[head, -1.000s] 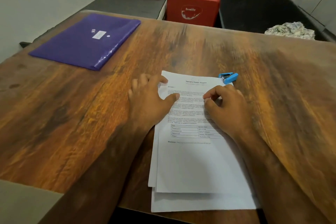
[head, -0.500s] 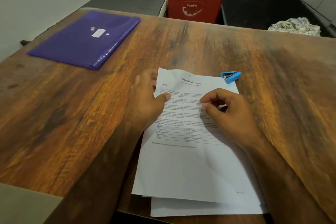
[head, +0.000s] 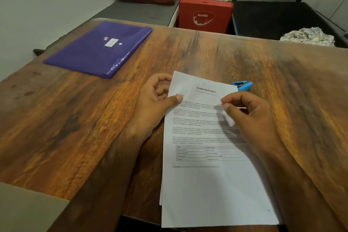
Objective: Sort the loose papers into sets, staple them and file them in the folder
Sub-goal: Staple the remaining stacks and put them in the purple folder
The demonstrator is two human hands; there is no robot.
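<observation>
One stack of papers (head: 211, 184) lies at the desk's (head: 56, 118) near edge, the left hand (head: 150, 105) pinching its left side, the right hand (head: 250, 115) its right. One blue stapler (head: 243, 85) lies just beyond, and one purple folder (head: 99, 49) far left.

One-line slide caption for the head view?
Left hand and right hand pinch the top sheet of the paper stack; blue stapler beside it, purple folder far left.

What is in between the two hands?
The printed top paper, which the left hand and the right hand hold by its sides; the head view shows it.
</observation>
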